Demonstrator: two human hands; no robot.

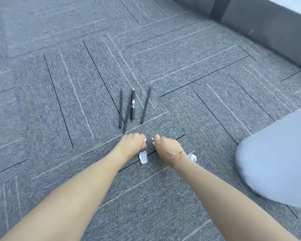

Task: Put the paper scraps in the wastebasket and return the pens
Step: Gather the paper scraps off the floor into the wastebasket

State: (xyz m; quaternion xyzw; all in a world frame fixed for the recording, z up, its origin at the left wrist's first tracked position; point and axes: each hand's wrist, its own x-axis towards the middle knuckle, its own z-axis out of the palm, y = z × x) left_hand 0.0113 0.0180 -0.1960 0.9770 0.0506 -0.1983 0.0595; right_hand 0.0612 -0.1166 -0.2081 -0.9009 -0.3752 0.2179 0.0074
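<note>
Several black pens [132,106] lie side by side on the grey carpet, just beyond my hands. My left hand [131,144] is curled around a white paper scrap whose edge shows at its fingers [145,139]. My right hand [165,145], with a bracelet at the wrist, is curled around another white scrap [153,142]. A crumpled white scrap [143,157] lies on the carpet under my left wrist. Another white scrap [192,157] lies just right of my right wrist. No wastebasket is in view.
My knee in light grey trousers [276,162] is at the right. A grey upholstered sofa base [268,26] runs along the top right. Patterned grey carpet [59,84] covers the floor.
</note>
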